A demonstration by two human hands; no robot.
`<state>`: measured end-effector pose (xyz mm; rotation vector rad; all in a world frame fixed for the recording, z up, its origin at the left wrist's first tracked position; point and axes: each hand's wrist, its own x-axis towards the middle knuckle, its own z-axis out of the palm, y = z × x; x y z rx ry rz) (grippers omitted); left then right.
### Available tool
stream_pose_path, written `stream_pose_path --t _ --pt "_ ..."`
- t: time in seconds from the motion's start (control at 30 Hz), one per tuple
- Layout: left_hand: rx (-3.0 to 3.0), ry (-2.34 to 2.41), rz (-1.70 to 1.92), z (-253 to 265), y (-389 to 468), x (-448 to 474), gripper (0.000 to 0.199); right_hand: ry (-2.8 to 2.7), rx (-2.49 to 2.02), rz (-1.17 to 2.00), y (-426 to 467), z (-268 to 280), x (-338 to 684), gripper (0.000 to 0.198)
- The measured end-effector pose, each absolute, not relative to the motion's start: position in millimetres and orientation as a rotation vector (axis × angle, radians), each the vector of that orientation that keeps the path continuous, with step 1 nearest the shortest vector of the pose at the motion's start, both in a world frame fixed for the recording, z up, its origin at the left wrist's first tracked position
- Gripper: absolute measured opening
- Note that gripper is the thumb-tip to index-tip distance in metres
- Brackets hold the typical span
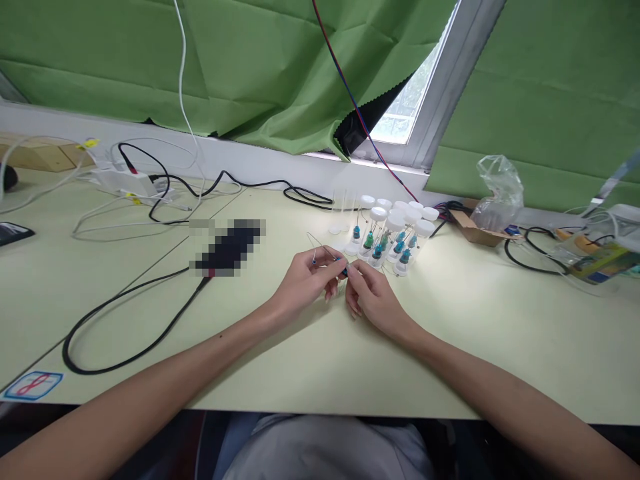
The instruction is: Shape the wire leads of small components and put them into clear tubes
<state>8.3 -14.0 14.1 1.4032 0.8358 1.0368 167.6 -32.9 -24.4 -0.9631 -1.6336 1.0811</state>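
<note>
While the left hand (pixel 309 275) and right hand (pixel 376 293) pinch a small blue part (pixel 343 268) between fingertips, it sits above the pale table (pixel 450 347), just this side of white-capped tubes (pixel 396 237); black cable (pixel 90 371) loops left, open carton (pixel 479 233) right, green curtain (pixel 250 67) partly over the window (pixel 403 113) behind.

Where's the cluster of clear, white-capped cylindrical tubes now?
Head view, right of centre: the tubes stand just beyond the right hand, left of the open brown cardboard box.

Workroom: cables (pixel 100 371), capped tubes (pixel 395 230)
</note>
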Motion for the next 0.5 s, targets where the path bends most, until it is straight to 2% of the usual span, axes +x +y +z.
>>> stream_pose_path --t 0.1,0.23,0.5 --pt "1.393 0.835 1.047 13.8 -13.8 8.3 0.024 -1.622 -0.92 1.116 -32.7 -25.3 167.7 0.027" --pt "1.375 0.811 1.031 13.1 -12.9 7.9 0.025 -1.623 -0.914 1.105 -32.3 -26.5 167.7 0.029" --pt "1.359 0.775 1.003 12.7 -13.2 7.6 0.026 -1.657 -1.01 1.03 -31.7 -27.9 168.0 0.056"
